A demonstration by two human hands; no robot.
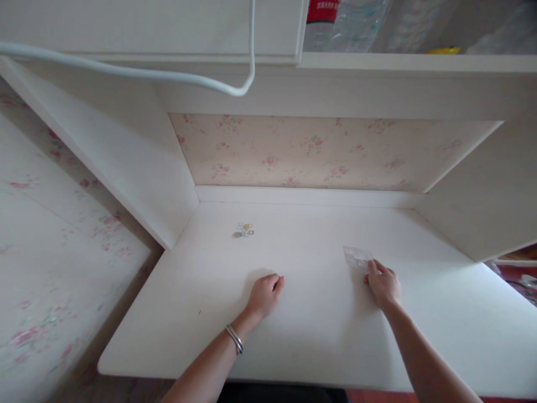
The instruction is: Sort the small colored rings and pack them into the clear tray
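My right hand (pixel 382 282) pinches the corner of a small clear plastic bag (pixel 356 257), holding it just over the white desk (pixel 310 330). On the desk my left hand (pixel 265 294) is curled into a fist, with a silver bangle (pixel 234 338) around the wrist. Whatever the fist may hold is hidden. Beyond it, towards the back left, lies a little cluster of small ring-shaped pieces (pixel 244 230), some yellowish, some grey or pinkish. They are too small to name surely.
A white cable (pixel 168 75) hangs across the upper left, in front of a cabinet (pixel 146 28). Plastic bottles (pixel 356 25) stand on the shelf at upper right. White side panels (pixel 121 140) flank the desk. A tiny dark sliver (pixel 199 312) lies at its left.
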